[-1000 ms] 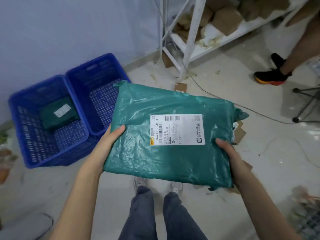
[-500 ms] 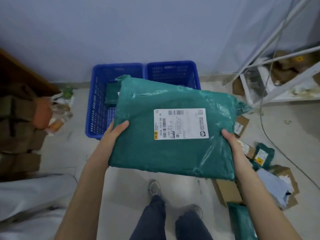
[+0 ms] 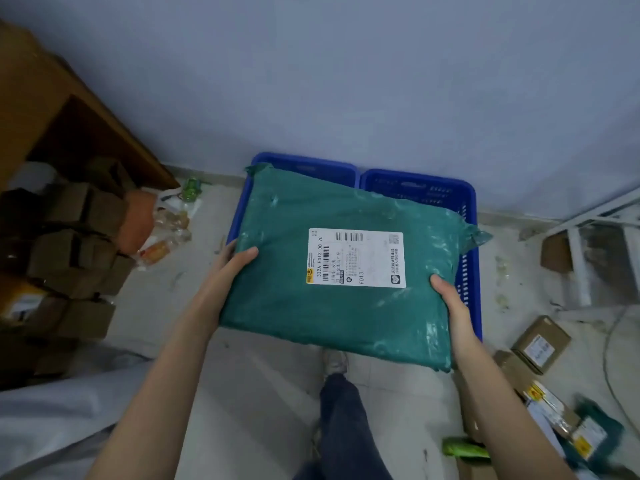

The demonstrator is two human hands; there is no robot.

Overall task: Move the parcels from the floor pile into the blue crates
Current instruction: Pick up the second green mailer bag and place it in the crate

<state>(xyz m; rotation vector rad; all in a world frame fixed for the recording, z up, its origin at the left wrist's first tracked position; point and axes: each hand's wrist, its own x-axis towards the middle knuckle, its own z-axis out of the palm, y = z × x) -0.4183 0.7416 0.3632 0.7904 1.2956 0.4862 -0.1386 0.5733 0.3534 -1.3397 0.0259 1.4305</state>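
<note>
Green plastic is what both thumbs press on: the left hand (image 3: 232, 261) grips the parcel (image 3: 346, 271) at its left edge, thumb on top and fingers curled under out of sight, and the right hand (image 3: 446, 299) grips the near right edge the same way. Held flat and label-up, the parcel hangs over the two blue crates (image 3: 471, 271), hiding most of both, so I cannot tell how full either is. It looks wider than one crate's mouth, and that is the main risk: lowered flat, it would likely bridge the shared rim between the crates or catch on an outer wall and perch tilted. The film looks slick and the grip is only at the edges, so it could slide out if tipped steeply. Loose boxes (image 3: 540, 344) lie on the floor near right, close to the feet, a likely trip on the step back.
</note>
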